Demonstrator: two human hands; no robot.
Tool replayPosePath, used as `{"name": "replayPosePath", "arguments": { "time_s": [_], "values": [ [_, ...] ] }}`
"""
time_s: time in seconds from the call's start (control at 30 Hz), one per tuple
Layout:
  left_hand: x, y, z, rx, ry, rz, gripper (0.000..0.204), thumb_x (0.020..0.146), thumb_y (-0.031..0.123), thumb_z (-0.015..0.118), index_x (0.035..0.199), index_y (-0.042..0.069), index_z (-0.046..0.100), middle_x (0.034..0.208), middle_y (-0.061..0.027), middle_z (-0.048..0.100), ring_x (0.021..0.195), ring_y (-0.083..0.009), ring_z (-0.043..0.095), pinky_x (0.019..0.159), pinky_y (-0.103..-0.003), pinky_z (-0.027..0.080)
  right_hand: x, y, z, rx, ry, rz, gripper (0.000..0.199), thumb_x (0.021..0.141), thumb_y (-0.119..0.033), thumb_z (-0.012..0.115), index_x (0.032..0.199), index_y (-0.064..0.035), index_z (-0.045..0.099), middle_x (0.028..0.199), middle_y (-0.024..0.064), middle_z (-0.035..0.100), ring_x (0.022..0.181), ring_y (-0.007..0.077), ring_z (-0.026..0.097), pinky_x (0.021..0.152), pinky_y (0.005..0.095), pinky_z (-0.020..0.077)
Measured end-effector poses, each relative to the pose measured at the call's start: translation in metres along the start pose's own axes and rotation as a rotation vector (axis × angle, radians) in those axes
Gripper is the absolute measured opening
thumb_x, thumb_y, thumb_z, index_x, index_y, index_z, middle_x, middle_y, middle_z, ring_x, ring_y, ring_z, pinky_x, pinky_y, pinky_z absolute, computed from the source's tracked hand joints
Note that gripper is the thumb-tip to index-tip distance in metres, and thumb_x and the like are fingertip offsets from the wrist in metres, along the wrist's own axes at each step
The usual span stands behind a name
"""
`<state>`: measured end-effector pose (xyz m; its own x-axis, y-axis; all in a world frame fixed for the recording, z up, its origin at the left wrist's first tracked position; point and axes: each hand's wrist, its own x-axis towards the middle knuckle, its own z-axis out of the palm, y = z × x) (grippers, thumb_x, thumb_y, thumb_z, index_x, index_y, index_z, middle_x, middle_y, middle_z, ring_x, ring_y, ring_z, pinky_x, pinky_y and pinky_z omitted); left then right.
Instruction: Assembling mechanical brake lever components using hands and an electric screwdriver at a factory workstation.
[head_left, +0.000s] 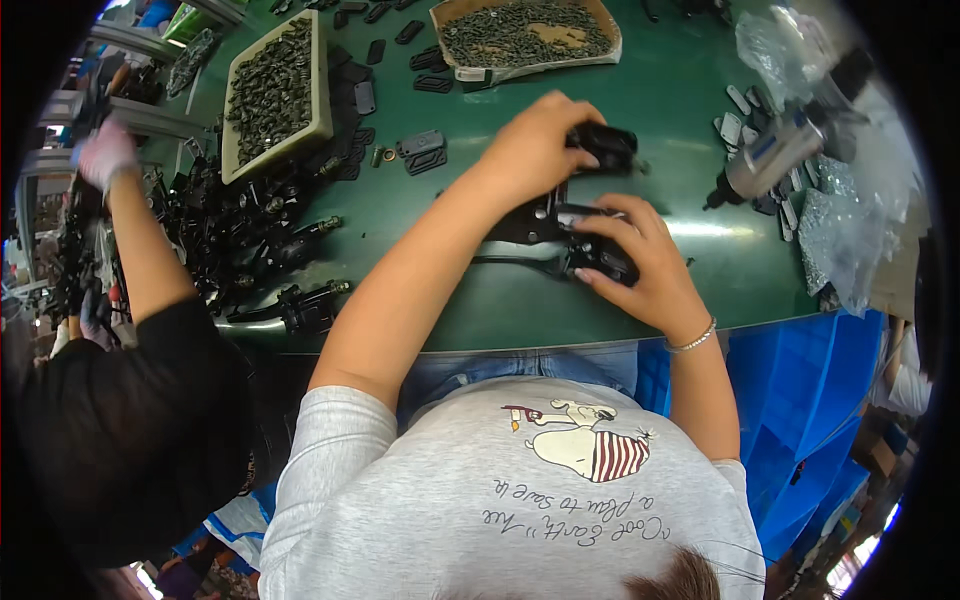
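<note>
My left hand (535,148) is closed around a black boxy part (612,146) with a small metal fitting at its right end. Nearer to me, my right hand (645,262) has its fingers and thumb on a black lever assembly (607,262), whose thin lever (520,262) runs out to the left. A dark flat piece (528,222) lies between the hands, partly covered by my left forearm and by fingers. Left of my hands, a few flat rectangular covers (422,147) lie on the green table (425,215) beside a small brass-coloured ring.
A pale tray (323,110) of small metal fittings stands far left, near piled black lever assemblies (265,235). A cardboard box (540,65) holds many screws. A silver-and-black power driver (775,155) is at right, near clear plastic bags (850,225). At left, a co-worker's arm (145,235) reaches forward.
</note>
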<state>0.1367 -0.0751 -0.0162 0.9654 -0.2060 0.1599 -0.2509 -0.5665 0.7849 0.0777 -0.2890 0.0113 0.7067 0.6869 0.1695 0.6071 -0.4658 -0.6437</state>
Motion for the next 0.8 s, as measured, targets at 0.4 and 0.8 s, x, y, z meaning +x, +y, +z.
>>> {"name": "replayPosePath", "arguments": {
  "time_s": [0.4,0.8],
  "values": [
    [-0.083,-0.030,-0.084,0.497,0.199,-0.069,0.041,0.079,0.008,0.072,0.119,0.010,0.065,0.115,-0.0109,0.063,0.111,-0.0322,0.058,0.092,-0.040,0.049,0.055,0.041,-0.038,-0.067,0.408,0.081,0.039,0.088,-0.015,0.065,0.127,-0.0139,0.060,0.126,0.0114,0.054,0.115,0.0252,0.053,0.095,0.0340,0.0440],
    [-0.105,-0.037,-0.088,0.295,0.080,-0.262,0.024,0.082,0.006,0.067,0.106,0.007,0.070,0.097,-0.0111,0.066,0.094,-0.0331,0.061,0.083,-0.039,0.050,0.027,0.192,-0.096,-0.825,0.257,0.402,0.039,0.090,-0.026,0.067,0.127,-0.0161,0.063,0.122,0.0114,0.062,0.108,0.0319,0.059,0.089,0.0409,0.0490]
  ]
}}
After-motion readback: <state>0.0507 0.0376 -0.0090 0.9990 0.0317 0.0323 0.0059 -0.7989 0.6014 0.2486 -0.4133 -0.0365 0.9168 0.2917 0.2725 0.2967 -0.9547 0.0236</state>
